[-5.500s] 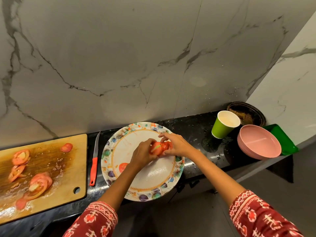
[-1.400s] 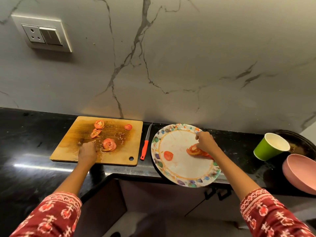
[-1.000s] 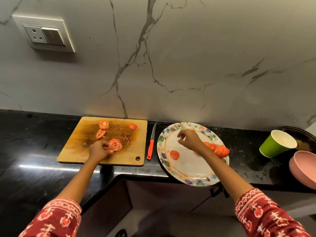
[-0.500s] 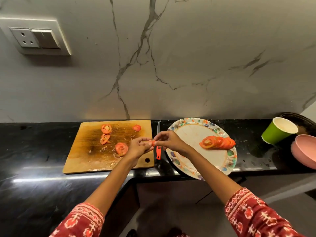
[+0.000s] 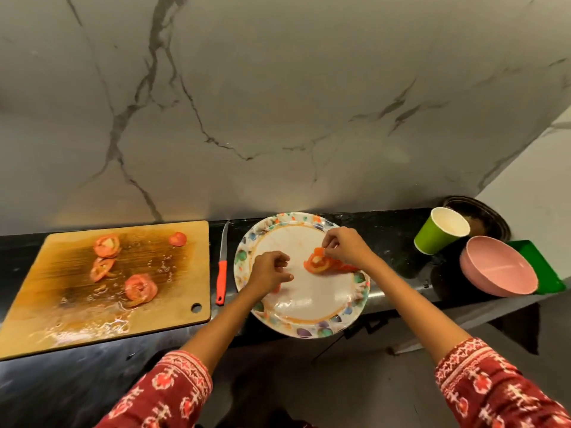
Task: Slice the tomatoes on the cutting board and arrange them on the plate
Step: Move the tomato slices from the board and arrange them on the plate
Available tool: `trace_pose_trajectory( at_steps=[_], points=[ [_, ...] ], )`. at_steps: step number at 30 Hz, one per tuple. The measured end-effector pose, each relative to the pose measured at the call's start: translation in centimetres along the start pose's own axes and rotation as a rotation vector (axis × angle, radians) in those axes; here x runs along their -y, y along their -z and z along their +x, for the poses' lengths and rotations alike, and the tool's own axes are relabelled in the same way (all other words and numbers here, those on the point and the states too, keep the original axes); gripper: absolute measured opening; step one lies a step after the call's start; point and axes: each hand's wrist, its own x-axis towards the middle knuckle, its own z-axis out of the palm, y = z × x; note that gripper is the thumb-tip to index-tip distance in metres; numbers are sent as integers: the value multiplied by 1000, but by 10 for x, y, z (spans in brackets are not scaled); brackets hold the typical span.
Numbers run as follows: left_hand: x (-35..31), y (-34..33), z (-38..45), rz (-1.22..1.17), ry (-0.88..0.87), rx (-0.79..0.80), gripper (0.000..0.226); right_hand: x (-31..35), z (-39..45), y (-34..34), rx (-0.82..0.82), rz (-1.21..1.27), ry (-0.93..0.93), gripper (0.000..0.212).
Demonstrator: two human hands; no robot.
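Two hands work over one patterned paper plate (image 5: 312, 327) on a black counter (image 5: 398, 242). The right hand (image 5: 347, 247) pinches a small tomato piece (image 5: 319, 251) between thumb and fingertips, setting it at the near end of a row of overlapping tomato slices (image 5: 318, 264) that runs from just beside its fingers back under its wrist. The left hand (image 5: 268, 273) hovers loosely curled just left of that row, fingers narrow and holding nothing that can be made out; a sliver of red shows beneath it, too hidden to identify.

Well to the left of both hands lies one wooden cutting board (image 5: 185, 273), wet with juice, carrying four tomato pieces: a round slice (image 5: 106, 246), a broken slice (image 5: 101, 268), a larger slice (image 5: 140, 288) and a small end cap (image 5: 177, 238). One red-handled knife (image 5: 221, 281) rests between board and plate, just left of the left hand. Well to the right of the right hand stand one green paper cup (image 5: 438, 234), one pink bowl (image 5: 497, 267), one green tray (image 5: 543, 270) and one dark dish (image 5: 488, 214) in the corner.

Half a second earlier both hands met above the knife, passing the piece across; now both are over the plate. The board's four pieces lie unchanged.
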Motion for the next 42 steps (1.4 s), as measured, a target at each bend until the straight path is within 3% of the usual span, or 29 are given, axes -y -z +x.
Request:
trace_pose_trajectory(
  at_steps=[6,11,15,22,31,42],
  points=[
    [-3,-42,26,258,-83,1,72,-7,14,-4,84,-67,118,8],
    [5,-58,32,281,-148,-154,59,-12,17,-12,27,-180,202,11],
    [6,-60,37,296,-161,-163,51,-20,18,-16,16,-240,226,16],
    [11,-50,32,236,-168,-115,63,-19,16,-11,-123,-20,178,11],
    [41,52,-13,138,-119,-413,23,53,19,-52,-129,112,251,9],
    [134,218,-99,256,112,-632,28,193,35,-137,43,144,267,20]
  ],
)
